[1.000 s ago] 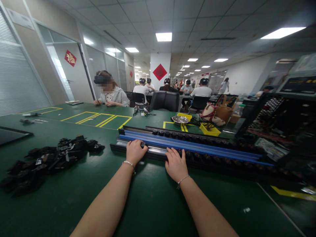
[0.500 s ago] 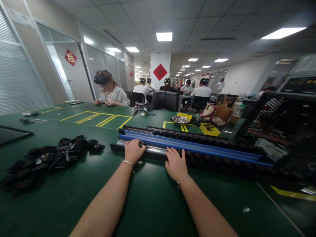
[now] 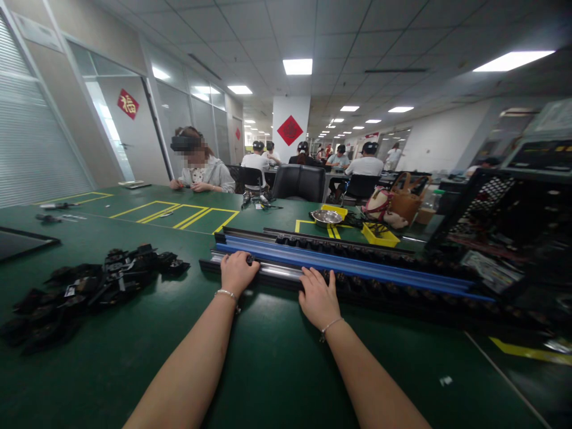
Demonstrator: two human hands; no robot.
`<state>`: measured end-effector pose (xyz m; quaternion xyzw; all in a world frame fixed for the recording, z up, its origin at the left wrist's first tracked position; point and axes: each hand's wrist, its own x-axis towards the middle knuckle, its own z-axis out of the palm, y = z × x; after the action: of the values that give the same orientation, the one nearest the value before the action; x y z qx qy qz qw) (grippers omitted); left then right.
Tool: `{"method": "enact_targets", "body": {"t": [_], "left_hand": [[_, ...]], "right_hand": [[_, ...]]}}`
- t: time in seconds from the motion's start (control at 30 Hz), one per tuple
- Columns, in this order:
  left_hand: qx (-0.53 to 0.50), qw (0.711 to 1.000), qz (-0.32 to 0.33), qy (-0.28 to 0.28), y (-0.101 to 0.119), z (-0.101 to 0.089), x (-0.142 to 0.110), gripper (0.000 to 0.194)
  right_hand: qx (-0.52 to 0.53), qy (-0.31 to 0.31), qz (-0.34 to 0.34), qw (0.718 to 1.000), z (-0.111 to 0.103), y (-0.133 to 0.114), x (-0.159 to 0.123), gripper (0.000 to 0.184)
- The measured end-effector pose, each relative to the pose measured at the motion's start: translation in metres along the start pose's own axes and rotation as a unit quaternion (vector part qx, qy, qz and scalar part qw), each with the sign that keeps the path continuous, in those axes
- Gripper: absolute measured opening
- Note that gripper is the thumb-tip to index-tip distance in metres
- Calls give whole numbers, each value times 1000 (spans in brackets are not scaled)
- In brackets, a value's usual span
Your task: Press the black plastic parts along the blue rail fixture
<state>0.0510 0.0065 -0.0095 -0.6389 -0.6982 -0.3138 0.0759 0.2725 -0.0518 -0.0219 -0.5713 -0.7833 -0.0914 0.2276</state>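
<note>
My left hand (image 3: 238, 275) is closed at the left end of a long black track with a shiny silver channel (image 3: 281, 270). A small black part (image 3: 249, 260) shows between its thumb and fingers; most of it is hidden. On the same track, farther right, my right hand (image 3: 319, 298) lies with fingers outstretched and thumb apart, touching the near track. Black pieces (image 3: 361, 283) sit in a row to the right of it. Behind both hands runs a long blue rail (image 3: 348, 264), parallel to the track.
A heap of black parts (image 3: 120, 277) lies on the green table (image 3: 268, 369) at left. Beyond the rails are a metal bowl (image 3: 327, 217) and a yellow tray (image 3: 379, 235). A dark rack (image 3: 496, 220) stands at right. A person (image 3: 205, 170) sits across the table.
My left hand has slid slightly left along the track with the small black part. My right hand has stayed in place.
</note>
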Motion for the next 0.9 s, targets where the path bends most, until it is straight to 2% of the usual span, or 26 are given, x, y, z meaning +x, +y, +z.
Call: {"method": "enact_targets", "body": {"t": [0.27,0.47,0.9], "left_hand": [[12,1000,-10,-3,-4,-1,1,30],[18,998,-56,5,-16,-3,7,31],[13,996,-85,8,-24,0,11,29]], "right_hand": [[3,-5,3,1000,-1,0,1,30],[-3,-8,2,1000,0,0,1,30],[-5,-7,-3,1000,2,2,1,30]]}}
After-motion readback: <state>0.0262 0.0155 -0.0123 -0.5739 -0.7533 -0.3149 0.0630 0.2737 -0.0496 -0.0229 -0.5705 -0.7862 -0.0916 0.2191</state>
